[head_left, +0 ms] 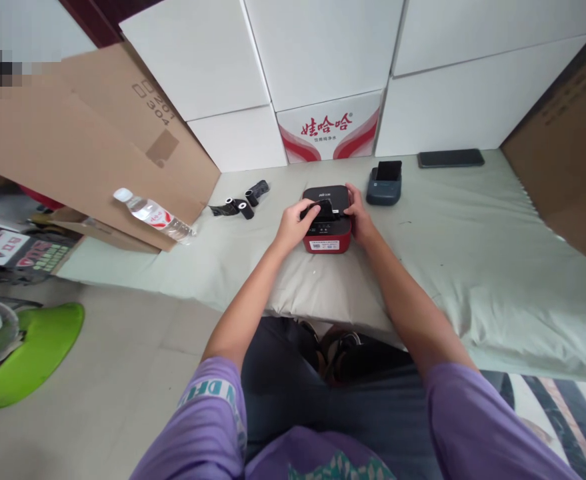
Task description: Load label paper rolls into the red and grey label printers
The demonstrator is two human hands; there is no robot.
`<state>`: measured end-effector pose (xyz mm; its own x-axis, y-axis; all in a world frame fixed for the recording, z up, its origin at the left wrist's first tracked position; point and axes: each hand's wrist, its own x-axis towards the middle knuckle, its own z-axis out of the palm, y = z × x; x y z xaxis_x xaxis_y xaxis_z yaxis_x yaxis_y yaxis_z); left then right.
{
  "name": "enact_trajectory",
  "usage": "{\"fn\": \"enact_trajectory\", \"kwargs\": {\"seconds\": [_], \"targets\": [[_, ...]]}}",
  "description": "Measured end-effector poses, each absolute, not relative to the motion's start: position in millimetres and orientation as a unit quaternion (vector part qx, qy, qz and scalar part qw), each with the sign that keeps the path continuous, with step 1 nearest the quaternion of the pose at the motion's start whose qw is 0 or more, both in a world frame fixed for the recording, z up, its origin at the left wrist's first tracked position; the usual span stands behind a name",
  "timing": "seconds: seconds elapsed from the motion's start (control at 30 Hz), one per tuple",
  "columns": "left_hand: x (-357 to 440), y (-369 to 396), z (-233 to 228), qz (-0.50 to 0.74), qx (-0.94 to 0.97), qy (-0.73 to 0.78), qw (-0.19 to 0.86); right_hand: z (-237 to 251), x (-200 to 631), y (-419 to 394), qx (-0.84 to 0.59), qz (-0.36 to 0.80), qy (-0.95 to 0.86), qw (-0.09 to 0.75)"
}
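In the head view, a small red-and-black printer-like device (327,241) stands on the pale green cover in front of me. A glossy black strip (327,210) rises from its top. My left hand (297,221) pinches the strip's left end between thumb and fingers. Along the device's right side lies my right hand (359,215), its fingers curled round the edge and steadying it. To the right stands a dark blue device (385,188) with a black sheet sticking up from it. Several small black rolls (245,203), some with tails unwound, lie to the left.
White boxes (323,53) form a wall behind. A large cardboard sheet (97,127) leans at left, with a water bottle (155,215) lying against it. A black phone-like slab (451,158) rests at the back right. A green plastic object (47,353) is on the floor.
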<state>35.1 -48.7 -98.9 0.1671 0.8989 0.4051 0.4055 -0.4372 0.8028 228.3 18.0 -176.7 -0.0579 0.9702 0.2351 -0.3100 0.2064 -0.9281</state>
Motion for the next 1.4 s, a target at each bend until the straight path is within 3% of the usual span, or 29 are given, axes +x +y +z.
{"fn": "enact_trajectory", "kwargs": {"seconds": [0.3,0.8,1.07,1.4], "targets": [[33.9,-35.1,-113.1,0.462,0.701,0.470,0.273,-181.5,231.9,20.0,-0.288,0.572,-0.457,0.617],[30.6,-38.9,-113.7,0.425,0.708,0.462,0.324,-177.1,238.1,17.9,-0.282,0.526,-0.514,0.615],[27.9,-33.5,-118.3,0.549,0.562,0.366,0.499,-189.7,233.6,16.2,-0.267,0.543,-0.479,0.636],[27.2,-15.3,-146.6,0.601,0.477,0.368,0.526,-177.4,231.5,3.1,-0.263,0.576,-0.448,0.632]]}}
